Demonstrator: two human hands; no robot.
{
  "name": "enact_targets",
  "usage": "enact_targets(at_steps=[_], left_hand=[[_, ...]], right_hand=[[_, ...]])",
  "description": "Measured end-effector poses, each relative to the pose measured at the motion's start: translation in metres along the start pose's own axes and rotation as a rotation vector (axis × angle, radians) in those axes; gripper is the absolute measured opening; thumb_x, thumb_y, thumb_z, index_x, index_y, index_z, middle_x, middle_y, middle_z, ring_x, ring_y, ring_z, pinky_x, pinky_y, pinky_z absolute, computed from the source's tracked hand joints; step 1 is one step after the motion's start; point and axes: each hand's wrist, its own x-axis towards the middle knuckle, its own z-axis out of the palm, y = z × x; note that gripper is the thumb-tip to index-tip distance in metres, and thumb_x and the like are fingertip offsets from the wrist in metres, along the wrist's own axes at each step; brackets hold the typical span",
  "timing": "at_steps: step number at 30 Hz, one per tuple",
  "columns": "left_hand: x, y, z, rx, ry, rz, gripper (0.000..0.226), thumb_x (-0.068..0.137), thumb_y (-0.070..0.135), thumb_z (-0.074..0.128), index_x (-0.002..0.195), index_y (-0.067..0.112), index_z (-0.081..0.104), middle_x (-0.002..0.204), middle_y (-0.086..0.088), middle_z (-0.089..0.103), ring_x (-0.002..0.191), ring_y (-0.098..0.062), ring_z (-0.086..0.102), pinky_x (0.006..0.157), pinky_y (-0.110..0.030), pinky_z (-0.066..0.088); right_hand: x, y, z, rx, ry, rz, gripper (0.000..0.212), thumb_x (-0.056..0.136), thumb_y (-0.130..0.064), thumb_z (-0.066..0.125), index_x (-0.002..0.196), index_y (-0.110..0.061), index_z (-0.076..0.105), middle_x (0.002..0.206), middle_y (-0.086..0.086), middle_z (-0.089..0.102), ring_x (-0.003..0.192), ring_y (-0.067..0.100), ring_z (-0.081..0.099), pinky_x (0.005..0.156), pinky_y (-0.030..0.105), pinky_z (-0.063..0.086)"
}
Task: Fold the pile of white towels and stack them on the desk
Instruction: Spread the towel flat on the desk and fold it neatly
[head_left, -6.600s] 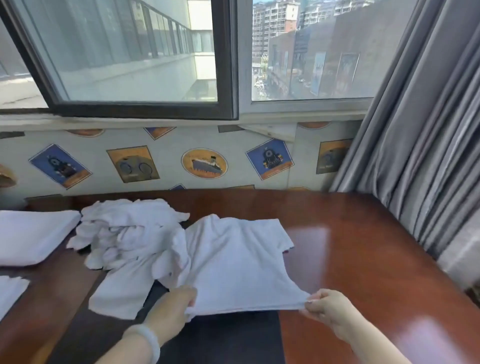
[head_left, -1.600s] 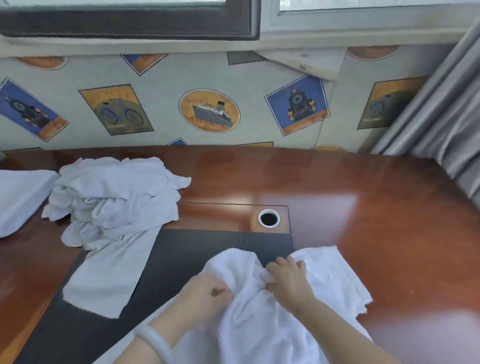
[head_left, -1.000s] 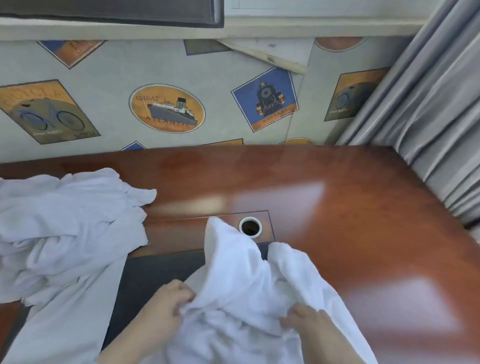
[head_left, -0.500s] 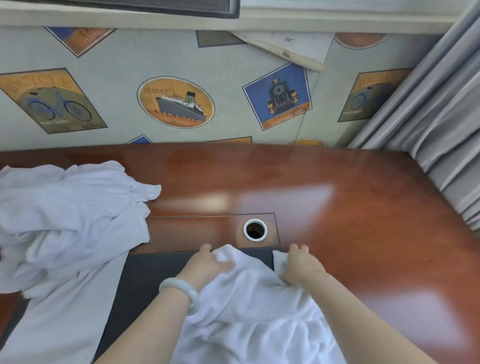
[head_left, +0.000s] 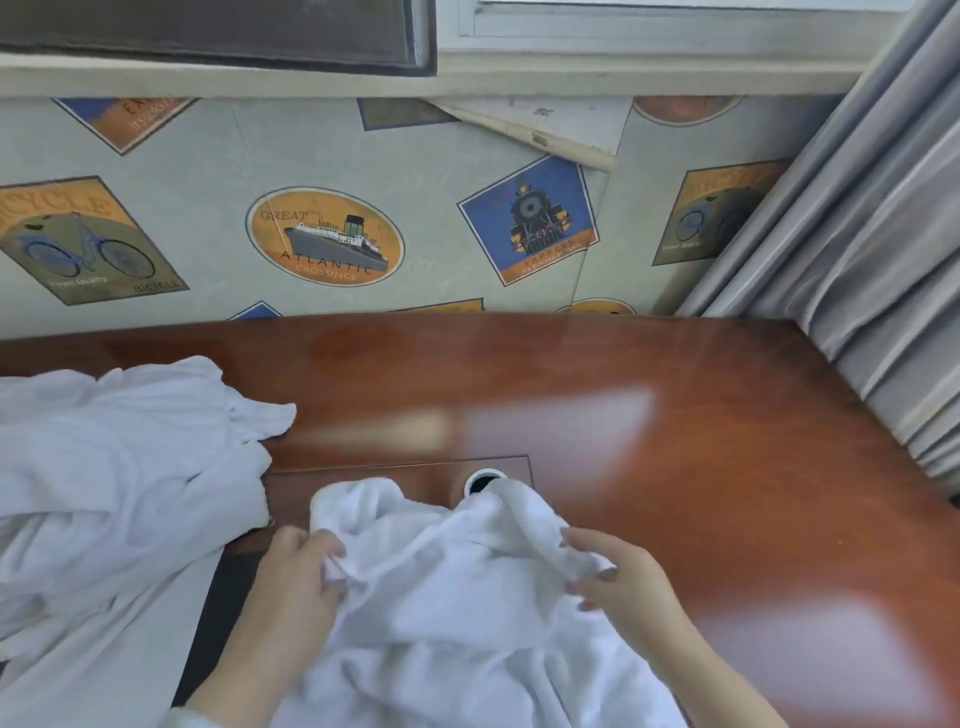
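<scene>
**Inventory, as seen from beside the person:**

1. Glossy red-brown wooden table (head_left: 675, 467), set against the wall under a window.
2. Pale papered wall panel (head_left: 208, 156), printed with vintage travel emblems.
3. Grey pleated curtain (head_left: 857, 260), hanging at the right end.
4. Heap of unfolded white towels (head_left: 119, 493), on the table's left side, one trailing toward the near edge.
5. Crumpled white terry towel (head_left: 457, 613), at the near middle of the table. Its far edge is raised and partly covers the round white-rimmed cable hole (head_left: 480, 480).
6. Left hand (head_left: 301, 577), fingers curled, pinching the towel's left edge.
7. Right hand (head_left: 618, 577), blurred. Its fingers are bent and seemingly nipping the right edge.

**Hazard:** the cloth is bunched. If the hands hold mid-edge rather than the corners, the fold would likely come out crooked. A leftward sweep could drag the heap.

**Legible:**
- "GREAT ATLANTIC CROSSINGS" on the ship oval (head_left: 324, 236).
- "BICYCLE" and "Finest Quality" on the bicycle poster (head_left: 83, 239).
- "EXPRESS" on the locomotive label (head_left: 530, 218).
</scene>
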Motion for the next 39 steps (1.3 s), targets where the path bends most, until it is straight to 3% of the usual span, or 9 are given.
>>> enact_targets(at_steps=[7,11,17,21,24,26,30,34,39], left_hand=[[-0.029,0.049,0.038,-0.305,0.173,0.059,0.033,0.082,-0.012,0.06,0.094,0.019,0.067,0.099,0.002,0.06,0.087,-0.01,0.058,0.076,-0.019,0.045],[-0.021,0.112,0.074,-0.737,-0.258,-0.15,0.005,0.093,0.008,0.061,0.092,0.013,0.06,0.086,-0.005,0.065,0.06,-0.007,0.061,0.068,-0.031,0.055],[-0.009,0.134,0.123,-0.265,-0.322,-0.173,0.058,0.088,0.05,0.065,0.119,0.01,0.038,0.116,-0.003,0.046,0.106,-0.022,0.054,0.088,-0.028,0.044],[-0.009,0.125,0.13,-0.312,-0.243,-0.105,0.03,0.093,0.028,0.06,0.114,0.013,0.045,0.11,0.0,0.053,0.098,-0.017,0.057,0.08,-0.029,0.044],[-0.01,0.115,0.12,-0.701,-0.214,-0.257,0.004,0.093,0.009,0.062,0.094,0.01,0.058,0.088,-0.001,0.064,0.081,-0.017,0.06,0.075,-0.027,0.048],[-0.013,0.106,0.113,-0.922,-0.172,-0.346,0.005,0.093,0.002,0.062,0.088,0.003,0.062,0.082,-0.006,0.066,0.075,-0.019,0.06,0.068,-0.027,0.051],[-0.022,0.096,0.1,-1.427,-0.096,-0.614,0.013,0.099,0.0,0.05,0.086,0.0,0.05,0.082,-0.018,0.061,0.079,-0.028,0.059,0.076,-0.042,0.051],[-0.03,0.091,0.099,-1.542,-0.07,-0.706,0.01,0.102,0.0,0.042,0.095,-0.002,0.049,0.092,-0.024,0.063,0.082,-0.031,0.062,0.073,-0.043,0.051],[-0.04,0.093,0.096,-1.406,-0.191,-0.61,0.026,0.089,-0.018,0.05,0.109,-0.005,0.06,0.096,-0.024,0.072,0.086,-0.034,0.067,0.067,-0.037,0.053]], right_hand=[[-0.013,0.025,0.019,-0.337,-0.062,0.003,0.051,0.087,-0.001,0.052,0.081,-0.051,0.062,0.092,-0.02,0.07,0.081,-0.012,0.059,0.07,0.008,0.044],[-0.01,0.023,0.02,-0.414,-0.08,0.06,0.026,0.08,-0.011,0.062,0.084,-0.037,0.059,0.084,-0.006,0.065,0.073,0.001,0.057,0.066,0.015,0.045],[-0.019,0.012,0.014,-0.392,-0.441,0.084,0.031,0.089,-0.011,0.063,0.077,-0.04,0.064,0.061,-0.028,0.064,0.066,-0.011,0.055,0.069,0.004,0.038],[-0.001,0.022,0.004,-0.448,0.121,-0.113,0.051,0.082,0.003,0.043,0.106,-0.037,0.062,0.115,-0.022,0.059,0.108,0.002,0.05,0.093,0.012,0.035],[0.017,0.033,0.0,-0.826,-0.112,-0.237,0.065,0.069,-0.007,0.047,0.127,-0.037,0.052,0.124,-0.023,0.046,0.125,0.004,0.036,0.118,0.045,0.014],[0.021,0.04,0.001,-0.884,-0.123,-0.311,0.042,0.051,-0.02,0.066,0.089,-0.037,0.061,0.082,-0.02,0.05,0.089,0.006,0.046,0.086,0.05,0.048],[0.001,0.037,0.006,-0.968,-0.23,-0.512,0.038,0.044,-0.046,0.064,0.072,-0.033,0.041,0.068,-0.018,0.038,0.066,0.003,0.039,0.057,0.014,0.02],[-0.015,0.032,0.009,-0.481,-0.402,-0.071,0.031,0.08,-0.052,0.064,0.076,-0.021,0.066,0.069,-0.013,0.058,0.067,0.002,0.05,0.062,0.028,0.04],[0.007,0.018,0.035,0.164,0.022,0.308,0.024,0.093,-0.029,0.066,0.087,-0.006,0.064,0.07,0.002,0.07,0.055,0.016,0.062,0.054,0.027,0.051]])
